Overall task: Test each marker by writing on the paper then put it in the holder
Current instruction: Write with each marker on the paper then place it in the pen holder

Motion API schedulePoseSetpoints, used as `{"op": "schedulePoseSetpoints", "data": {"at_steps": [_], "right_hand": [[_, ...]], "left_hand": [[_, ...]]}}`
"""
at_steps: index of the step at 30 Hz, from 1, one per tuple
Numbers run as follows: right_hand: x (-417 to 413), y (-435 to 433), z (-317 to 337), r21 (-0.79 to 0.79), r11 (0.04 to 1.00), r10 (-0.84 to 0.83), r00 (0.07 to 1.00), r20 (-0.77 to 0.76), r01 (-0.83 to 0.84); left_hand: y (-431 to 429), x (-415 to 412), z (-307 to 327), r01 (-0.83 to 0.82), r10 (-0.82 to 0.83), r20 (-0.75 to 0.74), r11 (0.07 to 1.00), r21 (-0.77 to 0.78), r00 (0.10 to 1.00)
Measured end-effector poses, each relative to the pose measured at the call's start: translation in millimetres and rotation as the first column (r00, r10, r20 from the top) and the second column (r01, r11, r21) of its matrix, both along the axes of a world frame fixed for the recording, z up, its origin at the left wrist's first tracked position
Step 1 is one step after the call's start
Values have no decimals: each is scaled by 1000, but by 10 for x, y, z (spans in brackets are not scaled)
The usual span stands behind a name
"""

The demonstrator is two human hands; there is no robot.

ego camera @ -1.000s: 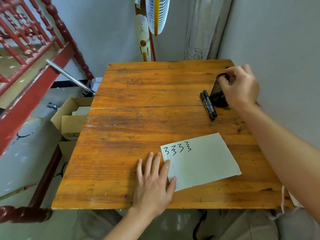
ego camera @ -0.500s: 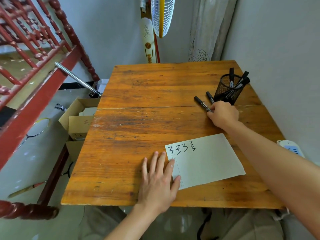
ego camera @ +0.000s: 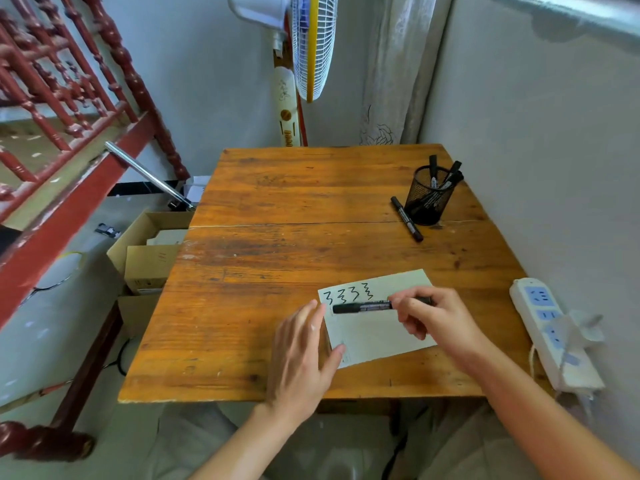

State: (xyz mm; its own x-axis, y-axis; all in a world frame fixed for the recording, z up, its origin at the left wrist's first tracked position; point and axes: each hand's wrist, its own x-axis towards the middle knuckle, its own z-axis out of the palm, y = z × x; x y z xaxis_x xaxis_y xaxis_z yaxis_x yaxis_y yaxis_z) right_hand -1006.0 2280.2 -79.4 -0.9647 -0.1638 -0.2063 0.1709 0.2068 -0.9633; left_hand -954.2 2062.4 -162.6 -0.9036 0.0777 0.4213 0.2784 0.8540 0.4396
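Note:
A pale sheet of paper (ego camera: pixel 381 336) lies near the front edge of the wooden table (ego camera: pixel 294 216), with several black scribbles along its top left. My right hand (ego camera: pixel 434 318) holds a black marker (ego camera: pixel 362 307) level over the paper, its capped end pointing left. My left hand (ego camera: pixel 301 355) hovers at the paper's left edge, fingers apart, close to the marker's cap. A black mesh holder (ego camera: pixel 427 202) with several markers stands at the back right. One more black marker (ego camera: pixel 407 219) lies on the table just left of the holder.
A white power strip (ego camera: pixel 550 327) hangs at the table's right edge, against the grey wall. A standing fan (ego camera: pixel 311 46) is behind the table. Cardboard boxes (ego camera: pixel 145 258) and a red wooden railing (ego camera: pixel 62 109) are on the left.
My right hand picked one of the two loose markers up from beside the holder and brought it back over the paper. My left hand lifted slightly toward the marker's cap.

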Motion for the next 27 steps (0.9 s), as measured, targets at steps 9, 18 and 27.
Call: {"op": "schedulePoseSetpoints", "data": {"at_steps": [9, 18, 27], "right_hand": [[341, -177, -348, -210, 958, -147, 963, 228, 196], [436, -338, -424, -191, 961, -183, 978, 100, 199], [374, -345, -370, -338, 906, -208, 963, 172, 256]], "left_hand": [[172, 185, -77, 129, -133, -131, 991, -39, 982], [194, 221, -39, 221, -219, 26, 972, -85, 975], [341, 294, 274, 195, -281, 217, 917, 347, 935]]}}
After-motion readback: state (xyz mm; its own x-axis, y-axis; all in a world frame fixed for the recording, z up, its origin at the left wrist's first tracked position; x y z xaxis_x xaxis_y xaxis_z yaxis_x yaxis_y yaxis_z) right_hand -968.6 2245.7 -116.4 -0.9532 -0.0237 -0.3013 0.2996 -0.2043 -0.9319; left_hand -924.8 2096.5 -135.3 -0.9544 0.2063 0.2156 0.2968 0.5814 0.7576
